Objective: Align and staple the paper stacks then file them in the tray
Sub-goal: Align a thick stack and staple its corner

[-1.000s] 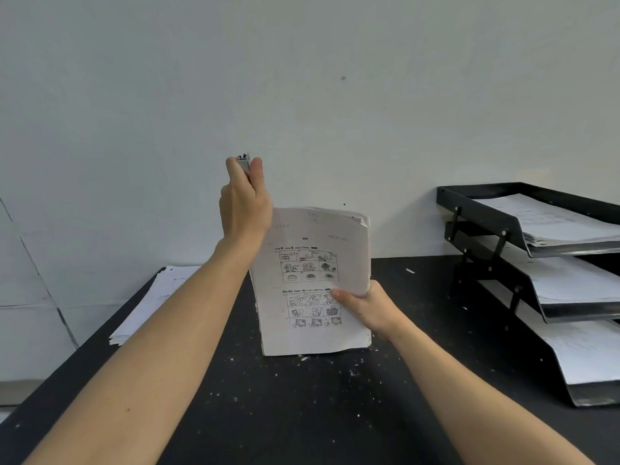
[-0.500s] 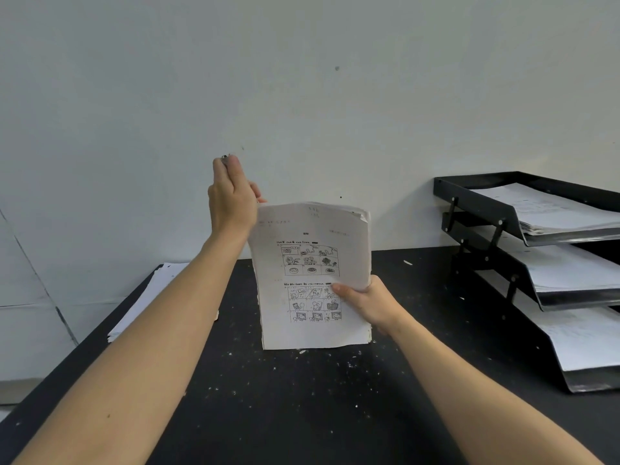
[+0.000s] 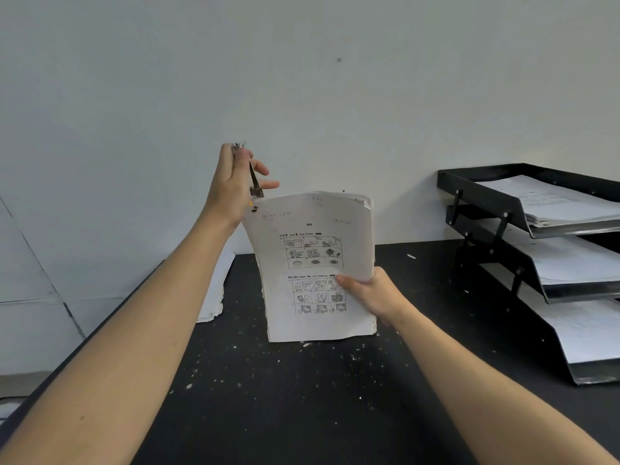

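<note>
Two hands work over a black table (image 3: 302, 414) speckled with white flecks. Right hand (image 3: 372, 292) pinches a paper stack (image 3: 315, 263) by its right edge, thumb on the printed front sheet and fingers hidden behind, holding the stack upright with its bottom edge at or just above the table; contact cannot be told. Left hand (image 3: 233, 182) is raised at the stack's upper left corner, fingers curled round a slim metal stapler (image 3: 253, 177) whose lower end meets that corner; two fingers stick out toward the wall (image 3: 302, 78) behind the stack. Dark marks show on the stack's front sheet at that corner, too small to identify. Left of the stack, behind the left forearm, a loose pile (image 3: 214, 297) of white sheets lies flat on the table against the wall. Well to the right of the stack stands a black three-tier tray (image 3: 476, 193), each tier holding white papers (image 3: 550, 199), the tiers stepped toward the viewer.
</note>
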The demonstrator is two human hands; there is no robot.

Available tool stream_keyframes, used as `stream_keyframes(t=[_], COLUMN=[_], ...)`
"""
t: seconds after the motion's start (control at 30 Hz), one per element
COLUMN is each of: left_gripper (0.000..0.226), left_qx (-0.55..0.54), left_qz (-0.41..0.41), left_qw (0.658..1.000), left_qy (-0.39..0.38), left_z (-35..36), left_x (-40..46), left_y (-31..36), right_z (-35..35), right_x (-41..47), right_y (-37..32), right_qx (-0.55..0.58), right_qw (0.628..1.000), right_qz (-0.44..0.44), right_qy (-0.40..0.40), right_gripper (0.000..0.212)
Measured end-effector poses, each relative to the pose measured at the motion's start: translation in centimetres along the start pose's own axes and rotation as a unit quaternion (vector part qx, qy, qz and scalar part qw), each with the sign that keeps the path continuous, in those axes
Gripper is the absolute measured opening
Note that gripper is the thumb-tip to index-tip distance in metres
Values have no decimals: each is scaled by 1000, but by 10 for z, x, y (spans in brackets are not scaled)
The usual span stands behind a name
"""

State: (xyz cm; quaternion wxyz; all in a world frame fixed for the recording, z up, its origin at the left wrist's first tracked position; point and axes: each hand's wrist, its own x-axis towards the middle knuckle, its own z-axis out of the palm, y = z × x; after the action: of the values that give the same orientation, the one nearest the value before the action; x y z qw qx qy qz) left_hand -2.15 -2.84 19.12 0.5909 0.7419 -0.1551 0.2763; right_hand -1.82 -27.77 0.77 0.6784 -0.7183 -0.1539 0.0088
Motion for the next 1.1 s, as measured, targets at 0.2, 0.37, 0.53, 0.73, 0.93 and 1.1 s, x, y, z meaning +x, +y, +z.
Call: stream_keyframes(t=[0.2,0.37,0.53,0.73,0.93,1.1], left_gripper=[16,15,16,25,19,30], left_qx=[23,62,125,179,244,292], left_qz=[7,7,17,12,29,87], left_qw=[998,995,989,979,967,952], left_qy=[-64,-82,-77,-96,-64,-9], left_z=[-4,-5,-7,-8,-4,6], left_x=[0,-3,-3,-6,-3,-7], left_y=[-2,0,3,-8,-15,-14], right_z=[1,1,1,1,1,1], right_x=[3,3,4,4,2,-1], right_y=[0,1,3,4,0,-2], right_qx=[-6,-3,-1,-8,-26,-20], right_qw=[1000,1000,1000,1000,1000,1000], right_qz=[1,1,3,7,-3,-5], right_qy=[7,11,15,15,15,9], right_gripper=[24,24,25,27,26,28])
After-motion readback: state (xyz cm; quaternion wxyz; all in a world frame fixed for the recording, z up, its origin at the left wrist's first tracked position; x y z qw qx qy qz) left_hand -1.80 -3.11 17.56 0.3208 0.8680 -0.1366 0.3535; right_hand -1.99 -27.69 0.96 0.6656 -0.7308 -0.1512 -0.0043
